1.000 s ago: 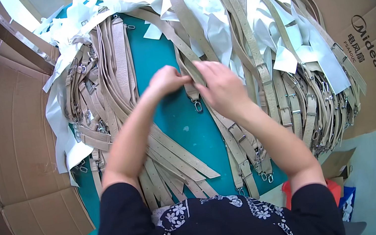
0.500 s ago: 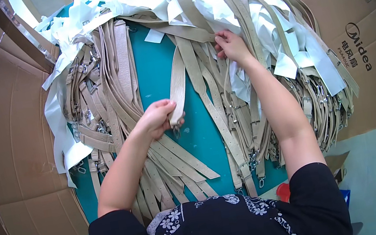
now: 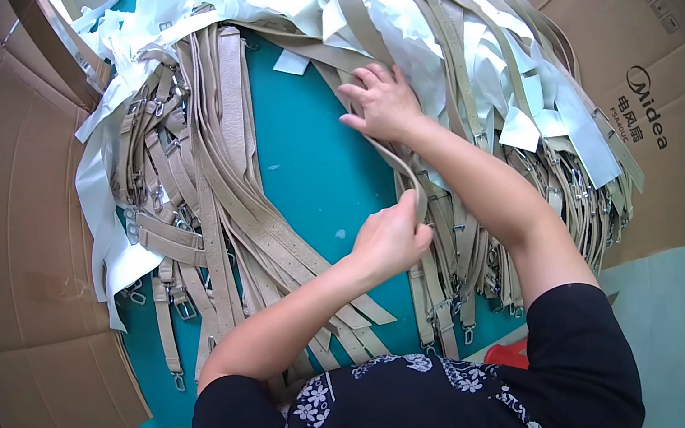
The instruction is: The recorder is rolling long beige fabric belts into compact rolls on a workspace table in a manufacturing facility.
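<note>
My left hand (image 3: 393, 238) is closed on a beige strap (image 3: 409, 173) just right of the middle of the teal tabletop (image 3: 311, 164). The strap bends upward from its fingers toward my other hand. Farther away, my right hand (image 3: 387, 103) lies spread, palm down, over the top of the same group of straps, beside white paper sheets (image 3: 406, 28). Several straps with metal clips (image 3: 468, 335) hang toward me under my right forearm. What the left fingertips pinch at the strap's end is hidden.
Left stands a thick bundle of beige straps (image 3: 222, 143), with buckled straps (image 3: 154, 156) beside it. More straps with metal fittings (image 3: 573, 196) are heaped at the right. Cardboard walls (image 3: 23, 270) rise on both sides. A red object (image 3: 507, 355) shows near the front edge.
My left hand has carried the strap rightward and nearer to me, onto the right-hand group. My right hand has let go its pinch, shifted slightly left and nearer, and spread flat.
</note>
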`<action>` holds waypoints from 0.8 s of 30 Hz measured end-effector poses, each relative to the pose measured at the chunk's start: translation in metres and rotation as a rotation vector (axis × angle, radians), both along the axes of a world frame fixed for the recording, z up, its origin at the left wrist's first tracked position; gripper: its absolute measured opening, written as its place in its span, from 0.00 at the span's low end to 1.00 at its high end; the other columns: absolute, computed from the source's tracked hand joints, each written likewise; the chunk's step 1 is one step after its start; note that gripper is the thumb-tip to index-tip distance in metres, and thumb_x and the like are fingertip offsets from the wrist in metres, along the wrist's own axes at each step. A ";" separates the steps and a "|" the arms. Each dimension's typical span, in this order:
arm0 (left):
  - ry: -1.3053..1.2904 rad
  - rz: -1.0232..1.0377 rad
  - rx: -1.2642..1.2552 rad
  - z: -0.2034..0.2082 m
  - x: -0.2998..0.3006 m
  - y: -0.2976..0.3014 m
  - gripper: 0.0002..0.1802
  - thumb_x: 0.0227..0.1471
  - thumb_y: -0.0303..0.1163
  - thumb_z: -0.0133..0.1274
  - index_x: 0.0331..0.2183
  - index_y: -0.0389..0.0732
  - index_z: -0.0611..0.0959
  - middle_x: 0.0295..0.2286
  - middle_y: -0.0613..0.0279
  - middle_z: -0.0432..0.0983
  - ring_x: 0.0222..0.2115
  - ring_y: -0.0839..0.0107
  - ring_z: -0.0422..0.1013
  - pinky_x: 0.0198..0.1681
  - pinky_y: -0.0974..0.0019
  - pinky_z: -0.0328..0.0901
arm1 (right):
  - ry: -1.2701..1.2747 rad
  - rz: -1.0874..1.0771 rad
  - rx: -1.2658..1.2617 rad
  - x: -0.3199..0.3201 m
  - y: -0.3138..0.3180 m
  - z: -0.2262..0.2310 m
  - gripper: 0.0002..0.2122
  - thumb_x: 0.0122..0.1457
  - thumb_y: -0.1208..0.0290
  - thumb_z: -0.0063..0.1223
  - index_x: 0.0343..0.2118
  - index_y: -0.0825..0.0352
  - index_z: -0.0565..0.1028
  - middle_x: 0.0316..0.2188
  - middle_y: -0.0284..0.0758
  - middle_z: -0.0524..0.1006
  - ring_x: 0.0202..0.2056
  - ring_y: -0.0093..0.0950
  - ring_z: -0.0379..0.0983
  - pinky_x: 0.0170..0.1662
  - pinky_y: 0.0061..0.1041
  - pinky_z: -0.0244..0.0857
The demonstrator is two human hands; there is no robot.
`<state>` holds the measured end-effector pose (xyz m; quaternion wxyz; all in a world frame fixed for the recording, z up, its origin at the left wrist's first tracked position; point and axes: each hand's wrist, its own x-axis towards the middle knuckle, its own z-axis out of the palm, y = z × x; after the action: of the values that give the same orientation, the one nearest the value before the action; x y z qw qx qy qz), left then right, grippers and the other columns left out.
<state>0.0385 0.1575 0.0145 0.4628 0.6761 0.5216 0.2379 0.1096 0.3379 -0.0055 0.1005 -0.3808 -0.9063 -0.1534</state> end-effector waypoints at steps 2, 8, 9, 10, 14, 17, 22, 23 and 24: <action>-0.043 -0.029 0.002 0.002 -0.002 0.001 0.16 0.45 0.29 0.42 0.38 0.33 0.63 0.24 0.41 0.70 0.28 0.47 0.68 0.30 0.53 0.62 | 0.006 -0.151 -0.066 0.003 0.020 0.000 0.19 0.47 0.61 0.47 0.45 0.54 0.70 0.45 0.34 0.68 0.50 0.31 0.60 0.54 0.37 0.49; 0.107 -0.167 -0.058 -0.027 -0.046 -0.023 0.20 0.48 0.28 0.39 0.45 0.35 0.62 0.27 0.43 0.71 0.29 0.51 0.70 0.33 0.53 0.64 | 0.100 -0.064 -0.457 0.027 0.061 0.027 0.24 0.42 0.84 0.36 0.43 0.54 0.72 0.43 0.35 0.68 0.47 0.33 0.64 0.50 0.25 0.58; 0.161 -0.183 -0.110 -0.019 -0.058 -0.021 0.20 0.50 0.28 0.40 0.46 0.36 0.63 0.28 0.45 0.72 0.30 0.53 0.71 0.34 0.54 0.65 | 0.087 -0.068 -0.552 0.033 0.060 0.030 0.25 0.41 0.86 0.35 0.42 0.55 0.72 0.43 0.35 0.67 0.48 0.34 0.63 0.51 0.26 0.57; 0.267 -0.203 -0.164 -0.008 -0.071 -0.014 0.19 0.50 0.29 0.41 0.46 0.37 0.65 0.28 0.47 0.72 0.30 0.54 0.71 0.34 0.56 0.65 | 0.035 -0.020 -0.576 0.044 0.076 0.025 0.19 0.48 0.83 0.39 0.41 0.58 0.74 0.43 0.35 0.67 0.47 0.33 0.64 0.50 0.25 0.58; 0.627 -0.152 -0.140 0.042 -0.156 0.032 0.13 0.51 0.32 0.44 0.39 0.40 0.75 0.28 0.56 0.74 0.28 0.65 0.71 0.33 0.62 0.66 | -0.043 -0.020 -0.564 0.056 0.084 0.025 0.19 0.48 0.84 0.39 0.43 0.59 0.73 0.44 0.36 0.67 0.48 0.34 0.63 0.51 0.25 0.57; 0.791 0.092 -0.112 0.080 -0.222 0.065 0.14 0.48 0.24 0.43 0.39 0.42 0.76 0.27 0.61 0.74 0.25 0.74 0.69 0.30 0.67 0.66 | -0.040 -0.067 -0.573 0.046 0.083 0.019 0.23 0.42 0.88 0.39 0.43 0.63 0.72 0.46 0.37 0.65 0.50 0.36 0.60 0.53 0.25 0.54; 0.680 0.351 0.022 0.147 -0.297 0.105 0.12 0.50 0.20 0.43 0.37 0.34 0.76 0.24 0.65 0.70 0.21 0.78 0.64 0.25 0.71 0.63 | -0.070 -0.097 -0.455 0.055 0.082 0.017 0.16 0.51 0.72 0.43 0.44 0.61 0.72 0.44 0.39 0.69 0.49 0.36 0.63 0.51 0.29 0.57; 0.645 0.388 0.173 0.160 -0.318 0.096 0.13 0.50 0.20 0.41 0.39 0.34 0.75 0.23 0.66 0.68 0.20 0.78 0.62 0.23 0.73 0.62 | -0.096 -0.138 -0.501 0.045 0.075 0.024 0.15 0.52 0.69 0.43 0.43 0.62 0.73 0.44 0.40 0.70 0.48 0.36 0.64 0.51 0.29 0.57; 0.581 0.531 0.334 0.181 -0.341 0.077 0.16 0.49 0.19 0.40 0.41 0.35 0.74 0.22 0.67 0.66 0.19 0.79 0.60 0.22 0.75 0.59 | -0.110 -0.152 -0.550 0.031 0.068 0.029 0.15 0.53 0.65 0.42 0.43 0.62 0.73 0.43 0.41 0.70 0.48 0.37 0.64 0.51 0.30 0.58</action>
<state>-0.3022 0.2345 0.1957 0.1036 0.6230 0.7406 0.2297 0.1408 0.4055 0.0230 -0.0678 -0.4519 -0.8867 0.0704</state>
